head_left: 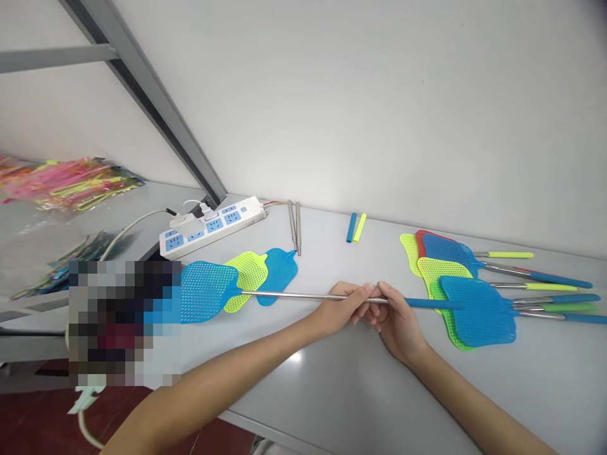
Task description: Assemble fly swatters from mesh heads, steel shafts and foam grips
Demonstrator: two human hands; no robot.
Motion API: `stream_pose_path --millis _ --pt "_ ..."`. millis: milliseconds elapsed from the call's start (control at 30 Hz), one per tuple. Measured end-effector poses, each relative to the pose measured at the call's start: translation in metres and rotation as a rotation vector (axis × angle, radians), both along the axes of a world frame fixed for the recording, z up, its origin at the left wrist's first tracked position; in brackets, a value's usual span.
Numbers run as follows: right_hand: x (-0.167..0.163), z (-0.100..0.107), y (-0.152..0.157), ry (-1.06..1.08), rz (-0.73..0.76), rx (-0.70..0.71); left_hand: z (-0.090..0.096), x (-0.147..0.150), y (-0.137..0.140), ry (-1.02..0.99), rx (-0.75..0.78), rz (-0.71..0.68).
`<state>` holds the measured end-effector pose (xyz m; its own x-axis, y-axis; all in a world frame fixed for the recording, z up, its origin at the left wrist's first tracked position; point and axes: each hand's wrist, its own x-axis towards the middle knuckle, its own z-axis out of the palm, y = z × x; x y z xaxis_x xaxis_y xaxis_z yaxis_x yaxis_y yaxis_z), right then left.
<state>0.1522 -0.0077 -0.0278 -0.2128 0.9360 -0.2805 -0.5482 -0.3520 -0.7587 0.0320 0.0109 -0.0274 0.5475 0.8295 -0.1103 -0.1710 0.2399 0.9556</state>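
A blue fly swatter (206, 292) with a long metal telescopic rod lies sideways before me, its mesh head at the left and its blue grip at the right. My left hand (346, 306) is closed round the rod near its middle. Beside it, almost touching, my right hand (398, 319) pinches the rod where it meets the blue grip. Beyond the swatter's head lie a loose yellow mesh head (250, 273) and another blue mesh head (283, 272). The grip's end reaches over a pile of swatters with a blue one (481, 313) on top.
Two metal rods (298, 227) lie near the wall beside a white power strip (215, 224). A blue grip sleeve (351, 227) and a yellow one (360, 228) lie farther right. Bagged colourful items (71, 183) rest at the left, behind a grey metal frame (156, 95).
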Motion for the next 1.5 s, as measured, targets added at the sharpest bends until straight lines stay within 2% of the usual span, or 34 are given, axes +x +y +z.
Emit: stream_pose_path --millis 133,333,633,933,1200,1500 --pt "0.002 -0.002 0.003 -0.009 0.027 0.029 0.0 -0.002 0.002 0.018 0.008 -0.004" --pt "0.007 -0.002 0.009 0.017 0.082 -0.058 -0.001 0.003 -0.001 -0.018 -0.043 0.013" --pt "0.01 -0.007 0.007 0.079 -0.005 -0.16 -0.004 0.009 -0.01 -0.044 -0.034 -0.026" --pt "0.019 -0.004 0.016 0.046 -0.079 -0.165 -0.007 0.006 -0.013 0.061 -0.016 0.042" --pt "0.03 -0.001 0.021 -0.002 -0.05 -0.143 -0.005 0.004 -0.014 0.116 0.01 0.067" --pt "0.041 0.002 0.029 -0.041 -0.087 -0.109 -0.003 0.002 -0.013 0.126 0.006 0.091"
